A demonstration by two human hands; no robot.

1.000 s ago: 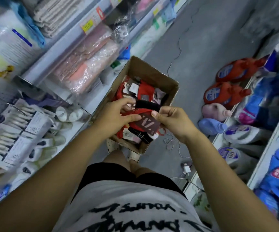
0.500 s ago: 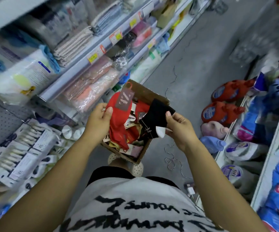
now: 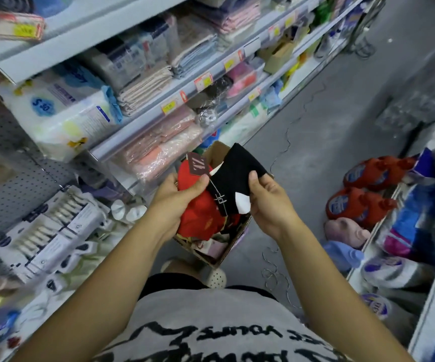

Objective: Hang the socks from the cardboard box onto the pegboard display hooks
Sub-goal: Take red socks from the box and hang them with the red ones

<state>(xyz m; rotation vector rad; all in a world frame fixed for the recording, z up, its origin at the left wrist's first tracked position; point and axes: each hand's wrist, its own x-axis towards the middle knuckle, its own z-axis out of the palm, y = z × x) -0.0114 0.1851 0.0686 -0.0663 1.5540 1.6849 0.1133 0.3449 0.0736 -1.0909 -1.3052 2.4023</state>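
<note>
My left hand [image 3: 174, 195] grips a bundle of red socks [image 3: 198, 215] with a dark brown card tag [image 3: 198, 165] sticking up. My right hand [image 3: 268, 197] pinches a pair of black socks [image 3: 234, 178] with a white heel patch, held just right of the red ones. Both pairs hang above the open cardboard box [image 3: 233, 245], which sits on the floor and holds several more socks. A grey pegboard [image 3: 10, 184] with wire hooks stands at the far left, well away from both hands.
Shelves [image 3: 143, 126] of packaged towels and cloths run along the left. White packaged goods [image 3: 52, 231] hang below the pegboard. Detergent bottles [image 3: 367, 205] line the low shelf on the right. A grey concrete aisle floor [image 3: 341, 100] stretches ahead, with a thin cable lying on it.
Both hands have lifted the socks out of the box: the left raised the red bundle, the right took up the black pair. My view has tilted up along the aisle.
</note>
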